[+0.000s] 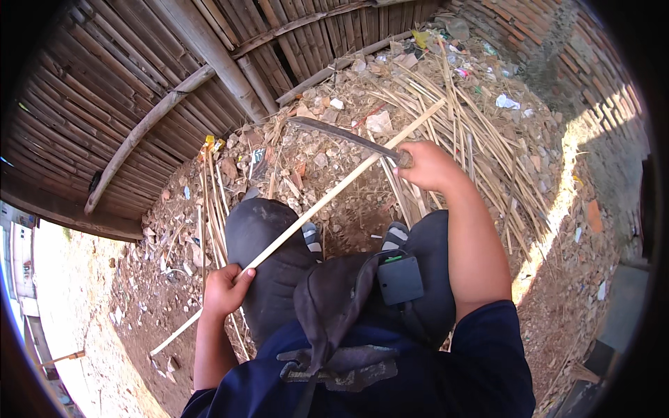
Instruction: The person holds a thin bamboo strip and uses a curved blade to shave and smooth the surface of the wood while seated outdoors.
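My left hand (226, 290) is closed round a long pale bamboo strip (331, 195), near my left knee. The strip slants from the lower left up to the far right, crossing over my left leg. My right hand (426, 166) grips the handle of a machete (341, 137), whose dark, slightly curved blade points to the left. Close to my right hand the blade lies across the strip; whether the edge touches it I cannot tell. Most of the handle is hidden in my fist.
Many split bamboo strips (481, 160) lie in a heap at the right, with a few more strips (212, 202) beside my left knee. Rubble and litter cover the ground. A bamboo wall (104, 90) stands at the far left, a brick wall (564, 49) at the far right.
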{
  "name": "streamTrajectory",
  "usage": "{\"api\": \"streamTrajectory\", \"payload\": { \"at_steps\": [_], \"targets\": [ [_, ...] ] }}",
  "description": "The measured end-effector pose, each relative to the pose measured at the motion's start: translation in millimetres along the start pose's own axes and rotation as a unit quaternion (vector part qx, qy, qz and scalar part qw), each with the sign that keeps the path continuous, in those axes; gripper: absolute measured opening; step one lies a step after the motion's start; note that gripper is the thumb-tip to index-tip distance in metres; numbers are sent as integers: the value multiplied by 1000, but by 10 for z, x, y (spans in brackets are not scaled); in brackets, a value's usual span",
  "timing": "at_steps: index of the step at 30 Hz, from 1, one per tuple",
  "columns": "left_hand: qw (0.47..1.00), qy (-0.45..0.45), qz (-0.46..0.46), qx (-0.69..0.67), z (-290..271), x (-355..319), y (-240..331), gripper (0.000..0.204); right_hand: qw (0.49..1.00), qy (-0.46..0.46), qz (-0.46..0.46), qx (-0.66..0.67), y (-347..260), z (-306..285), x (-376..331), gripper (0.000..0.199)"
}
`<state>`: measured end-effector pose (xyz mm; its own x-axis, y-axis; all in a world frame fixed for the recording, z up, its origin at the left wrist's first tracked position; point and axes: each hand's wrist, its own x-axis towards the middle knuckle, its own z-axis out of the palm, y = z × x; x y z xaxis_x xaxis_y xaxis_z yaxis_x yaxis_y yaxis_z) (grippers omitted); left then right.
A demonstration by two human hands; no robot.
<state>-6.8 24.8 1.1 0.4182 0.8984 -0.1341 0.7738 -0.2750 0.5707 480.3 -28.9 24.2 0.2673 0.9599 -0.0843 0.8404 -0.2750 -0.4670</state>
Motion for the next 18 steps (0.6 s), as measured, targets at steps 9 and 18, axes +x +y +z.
{"api": "streamTrajectory", "payload": {
  "at_steps": [9,18],
  "targets": [
    [999,11,36,4,6,-22,-28,48,999,3,-39,17,-132,-59,-68,41],
    [986,145,73,21,110,-229,-196,32,986,126,12,106,204,-178,-67,50]
  ]
}}
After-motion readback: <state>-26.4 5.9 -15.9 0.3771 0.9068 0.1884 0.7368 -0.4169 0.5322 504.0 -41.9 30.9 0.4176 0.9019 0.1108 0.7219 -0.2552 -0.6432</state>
